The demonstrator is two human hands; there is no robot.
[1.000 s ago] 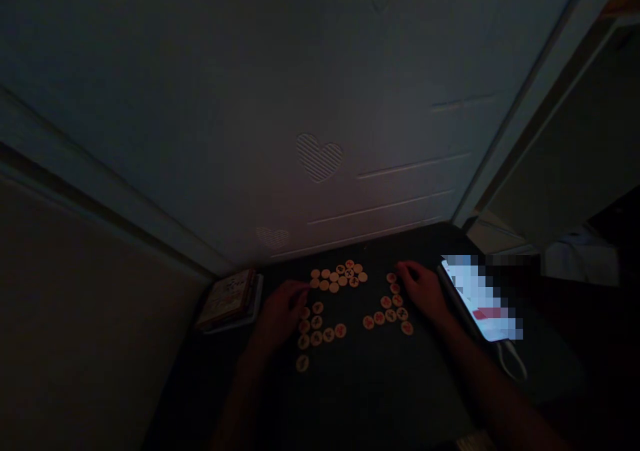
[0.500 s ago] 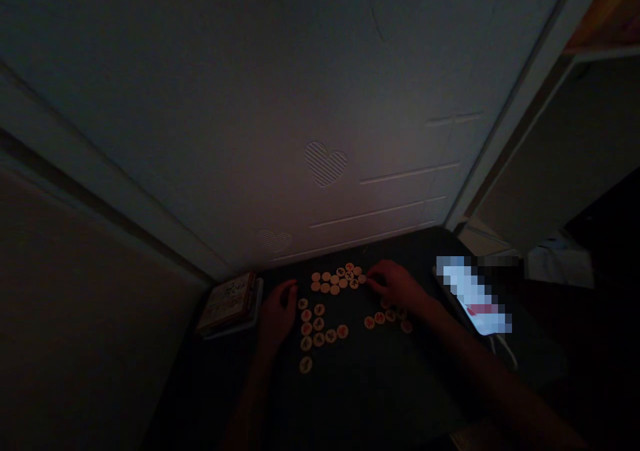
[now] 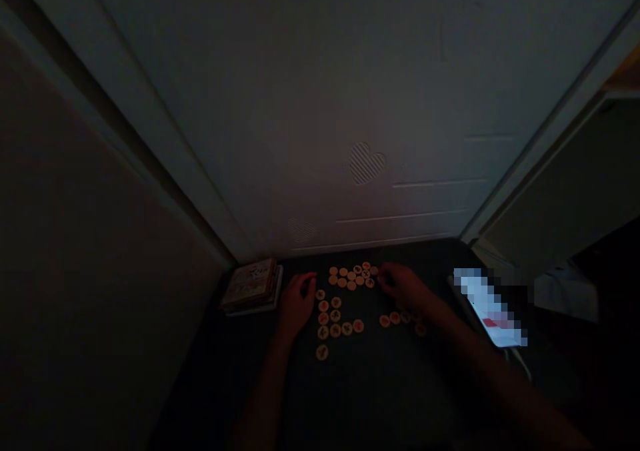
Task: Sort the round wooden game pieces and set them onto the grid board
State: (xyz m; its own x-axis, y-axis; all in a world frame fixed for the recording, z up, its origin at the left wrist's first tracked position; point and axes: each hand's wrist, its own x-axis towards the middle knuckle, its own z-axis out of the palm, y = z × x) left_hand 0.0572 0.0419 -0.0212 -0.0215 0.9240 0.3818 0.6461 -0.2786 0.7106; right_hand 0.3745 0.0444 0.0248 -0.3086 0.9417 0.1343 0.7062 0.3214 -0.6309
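Round Chinese chess pieces (image 3: 351, 276) with red or black marks lie on the dark tabletop; several in the back cluster show plain faces. My right hand (image 3: 403, 285) is at the right end of this cluster, its thumb and fingers pinched on a piece whose face I cannot make out. To the left, my left hand (image 3: 297, 301) rests loosely curled, a gap between thumb and forefinger, with nothing visible in it. Beside it runs a column of marked pieces (image 3: 323, 318). More red-marked pieces (image 3: 385, 321) form a row partly hidden under my right forearm.
A stack of books or boxes (image 3: 250, 285) stands at the back left. A lit phone (image 3: 493, 311) with a cable lies at the right edge of the dark table (image 3: 370, 391). The pale wall or door panel (image 3: 280, 137) rises directly behind. The light is dim.
The view has turned, so everything sits further right. A plain piece at my right fingertips no longer shows separately and appears covered by them. The other pieces and my left hand keep their arrangement.
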